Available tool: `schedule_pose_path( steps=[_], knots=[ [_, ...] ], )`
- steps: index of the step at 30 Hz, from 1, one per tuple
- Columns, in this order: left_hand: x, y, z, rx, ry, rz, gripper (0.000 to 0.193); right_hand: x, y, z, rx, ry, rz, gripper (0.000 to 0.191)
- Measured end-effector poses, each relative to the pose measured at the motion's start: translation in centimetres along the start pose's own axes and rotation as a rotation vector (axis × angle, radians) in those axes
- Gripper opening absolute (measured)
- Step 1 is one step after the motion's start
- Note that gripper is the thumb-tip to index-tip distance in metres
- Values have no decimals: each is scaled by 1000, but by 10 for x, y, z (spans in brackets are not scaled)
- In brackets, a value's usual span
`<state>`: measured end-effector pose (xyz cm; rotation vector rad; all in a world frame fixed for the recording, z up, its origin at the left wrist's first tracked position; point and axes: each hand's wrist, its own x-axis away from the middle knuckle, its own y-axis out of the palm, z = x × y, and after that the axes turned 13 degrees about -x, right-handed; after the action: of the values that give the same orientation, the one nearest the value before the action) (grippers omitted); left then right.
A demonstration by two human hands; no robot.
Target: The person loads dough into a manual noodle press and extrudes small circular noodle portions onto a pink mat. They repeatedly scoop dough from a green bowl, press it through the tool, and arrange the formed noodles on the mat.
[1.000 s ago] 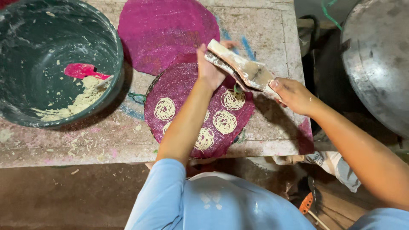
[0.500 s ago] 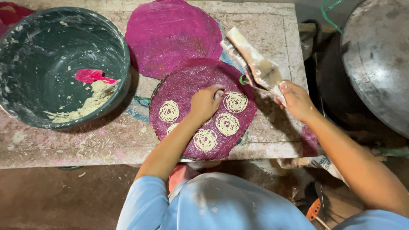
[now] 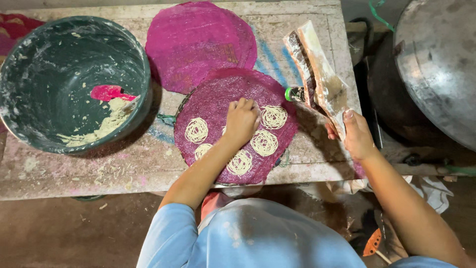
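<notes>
My one head camera looks steeply down, close over the desk (image 3: 317, 159), my lap nearest.

Left hand (image 3: 241, 120) on mat (image 3: 218, 99); right hand (image 3: 358, 136) grips bag (image 3: 320, 79).

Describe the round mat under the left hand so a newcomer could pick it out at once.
On the worn table, right of the dark green basin, two magenta round mats overlap. The nearer mat, under the left hand, is the one meant. It alone carries pale noodle coils; the farther mat is bare.
</notes>
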<state>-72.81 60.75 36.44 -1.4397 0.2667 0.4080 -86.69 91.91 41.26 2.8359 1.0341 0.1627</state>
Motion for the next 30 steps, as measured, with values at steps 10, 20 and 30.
schedule_pose_path(
  steps=[10, 20, 30],
  knots=[
    [-36, 8, 4, 11, 20, 88, 12, 22, -9, -11, -95, -10, 42, 74],
    [-2, 8, 10, 163, -117, 102, 29, 20, -8, -9, -158, 6, 30, 73],
    [-54, -44, -16, 1662, -632, 64, 38, -45, 15, -9, 78, 403, -132, 59]
  ],
)
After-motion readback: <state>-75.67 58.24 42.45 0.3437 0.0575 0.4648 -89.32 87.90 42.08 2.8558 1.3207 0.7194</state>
